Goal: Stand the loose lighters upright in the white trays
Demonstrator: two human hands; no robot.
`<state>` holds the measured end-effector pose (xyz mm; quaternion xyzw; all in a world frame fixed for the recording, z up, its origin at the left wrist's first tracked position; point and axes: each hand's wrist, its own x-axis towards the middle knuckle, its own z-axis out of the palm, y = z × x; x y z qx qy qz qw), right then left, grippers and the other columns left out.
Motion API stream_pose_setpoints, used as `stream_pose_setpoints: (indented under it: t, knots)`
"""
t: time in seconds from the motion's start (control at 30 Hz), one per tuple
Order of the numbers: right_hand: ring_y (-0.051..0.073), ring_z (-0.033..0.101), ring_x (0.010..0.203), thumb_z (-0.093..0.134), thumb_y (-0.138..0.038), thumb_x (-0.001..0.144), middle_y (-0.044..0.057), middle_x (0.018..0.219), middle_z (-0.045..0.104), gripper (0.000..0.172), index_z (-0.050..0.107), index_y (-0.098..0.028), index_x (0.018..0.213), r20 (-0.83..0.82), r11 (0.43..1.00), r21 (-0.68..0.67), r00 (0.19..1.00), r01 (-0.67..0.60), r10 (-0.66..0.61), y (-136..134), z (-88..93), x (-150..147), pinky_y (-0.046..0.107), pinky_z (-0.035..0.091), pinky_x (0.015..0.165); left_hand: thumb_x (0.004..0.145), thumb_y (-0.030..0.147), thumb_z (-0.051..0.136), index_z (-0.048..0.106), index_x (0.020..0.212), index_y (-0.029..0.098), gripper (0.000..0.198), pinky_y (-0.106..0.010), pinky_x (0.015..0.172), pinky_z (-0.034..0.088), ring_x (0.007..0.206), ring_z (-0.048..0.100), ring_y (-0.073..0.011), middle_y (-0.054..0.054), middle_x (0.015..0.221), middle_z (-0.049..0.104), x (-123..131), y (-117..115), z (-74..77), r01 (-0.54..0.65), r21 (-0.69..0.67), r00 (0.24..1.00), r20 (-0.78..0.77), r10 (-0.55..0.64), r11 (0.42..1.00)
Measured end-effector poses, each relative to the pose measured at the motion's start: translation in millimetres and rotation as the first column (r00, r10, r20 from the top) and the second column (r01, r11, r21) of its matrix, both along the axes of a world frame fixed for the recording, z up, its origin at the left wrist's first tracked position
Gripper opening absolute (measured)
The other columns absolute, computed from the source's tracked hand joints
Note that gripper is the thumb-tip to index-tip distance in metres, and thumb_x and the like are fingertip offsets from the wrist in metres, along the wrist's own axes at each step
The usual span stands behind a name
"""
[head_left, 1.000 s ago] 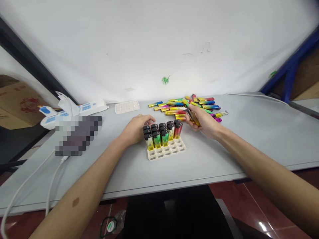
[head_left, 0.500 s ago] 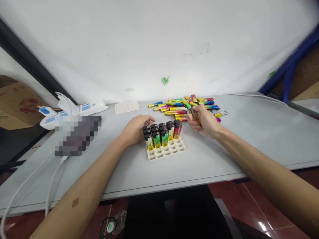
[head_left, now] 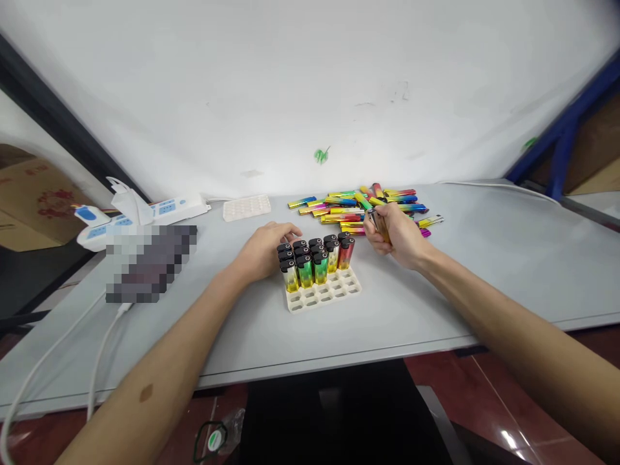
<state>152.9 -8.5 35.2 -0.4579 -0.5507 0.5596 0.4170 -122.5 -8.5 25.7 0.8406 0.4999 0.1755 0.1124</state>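
A white tray (head_left: 325, 298) with rows of slots lies on the table in front of me. Several lighters (head_left: 305, 271) with black tops and silver, green or red bodies fading to yellow stand upright in its rear and left slots. My left hand (head_left: 268, 248) rests at the tray's back left, fingers loosely curved and apart; the lighters hide some fingertips. To the tray's right, my right hand (head_left: 394, 236) is closed around a gold-coloured lighter (head_left: 382, 227) with a shiny metal end. Just behind it lies a loose pile of shiny multicoloured lighters (head_left: 339, 218).
A second white slotted tray (head_left: 247, 208) lies by the wall. At left are a power strip (head_left: 179, 208) with plugs, a blurred dark object (head_left: 155, 265) and white cables (head_left: 99, 349). A cardboard box (head_left: 41, 200) stands at far left, a blue frame (head_left: 564, 142) at right.
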Motion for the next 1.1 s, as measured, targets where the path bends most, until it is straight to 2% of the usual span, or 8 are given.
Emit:
stream_pose_setpoints:
  t: [0.2,0.3,0.43,0.57,0.67,0.77,0.93,1.1]
  knots:
    - [0.01,0.022,0.046,0.038,-0.052,0.096,-0.004,0.055,0.033,0.047,0.046,-0.021,0.062,0.072,0.999,0.034,0.997,0.016,-0.019,4,-6.8,1,0.025,0.019,0.043,0.078,0.019,0.055,0.065,0.11,0.02,0.034,-0.033,0.086,0.05,0.102,0.066,-0.0226,-0.004,0.103,0.075,0,0,-0.4,-0.005,-0.006,1.0,0.004,0.005,1.0]
    - [0.012,0.031,0.05,0.037,-0.059,0.097,-0.002,0.061,0.039,0.048,0.054,-0.022,0.072,0.087,0.993,0.117,0.996,0.016,-0.026,5,-10.1,1,0.025,0.025,0.045,0.078,0.019,0.055,0.065,0.111,0.02,0.035,-0.033,0.086,0.05,0.101,0.065,-0.0226,-0.004,0.103,0.075,0,0,-0.2,-0.008,-0.009,1.0,0.0,0.008,1.0]
    - [0.014,0.047,0.066,0.044,-0.054,0.097,0.001,0.074,0.052,0.041,0.055,-0.022,0.075,0.114,0.967,0.254,0.993,0.005,-0.035,3,-6.6,2,0.027,0.04,0.058,0.078,0.019,0.055,0.065,0.111,0.019,0.034,-0.033,0.086,0.05,0.101,0.065,-0.0224,-0.005,0.102,0.075,1,-1,0.4,-0.015,-0.015,1.0,-0.006,0.014,1.0]
    - [0.015,0.048,0.072,0.063,-0.048,0.091,0.0,0.075,0.052,0.034,0.053,-0.022,0.073,0.201,0.93,0.367,0.975,0.011,-0.092,-1,1.4,6,0.029,0.042,0.068,0.078,0.018,0.054,0.065,0.11,0.02,0.034,-0.033,0.086,0.05,0.099,0.065,-0.022,-0.004,0.102,0.075,1,0,0.0,-0.012,-0.006,1.0,-0.011,0.012,1.0]
    - [0.015,0.05,0.071,0.071,-0.048,0.087,-0.001,0.073,0.051,0.036,0.051,-0.022,0.072,0.16,0.919,0.394,0.982,0.026,-0.096,1,4.8,14,0.031,0.043,0.067,0.077,0.018,0.055,0.065,0.11,0.022,0.035,-0.032,0.085,0.051,0.1,0.065,-0.0214,-0.003,0.103,0.075,1,0,-0.8,-0.018,-0.009,1.0,-0.003,0.018,1.0]
    - [0.016,0.053,0.07,0.072,-0.051,0.086,0.001,0.074,0.054,0.037,0.053,-0.022,0.074,0.066,0.924,0.382,0.997,0.009,-0.037,2,7.3,20,0.032,0.046,0.066,0.078,0.019,0.055,0.065,0.111,0.021,0.035,-0.033,0.086,0.051,0.1,0.065,-0.0218,-0.003,0.104,0.074,1,0,-0.8,-0.028,-0.015,1.0,-0.005,0.027,1.0]
    - [0.014,0.054,0.064,0.076,-0.05,0.082,-0.002,0.073,0.057,0.032,0.062,-0.025,0.097,0.021,0.911,0.411,0.999,-0.035,0.029,-5,13.1,18,0.032,0.046,0.06,0.079,0.02,0.056,0.066,0.112,0.021,0.035,-0.033,0.087,0.051,0.101,0.066,-0.0229,-0.005,0.106,0.074,3,-1,0.8,-0.06,-0.034,0.998,-0.033,0.059,0.998]
    - [0.014,0.056,0.066,0.082,-0.039,0.078,-0.002,0.075,0.059,0.03,0.059,-0.025,0.093,0.094,0.836,0.547,0.996,-0.045,-0.008,-20,11.6,3,0.032,0.046,0.062,0.078,0.02,0.057,0.066,0.11,0.021,0.033,-0.032,0.086,0.05,0.101,0.066,-0.0224,-0.005,0.105,0.073,3,-1,1.3,-0.066,-0.034,0.997,-0.036,0.065,0.997]
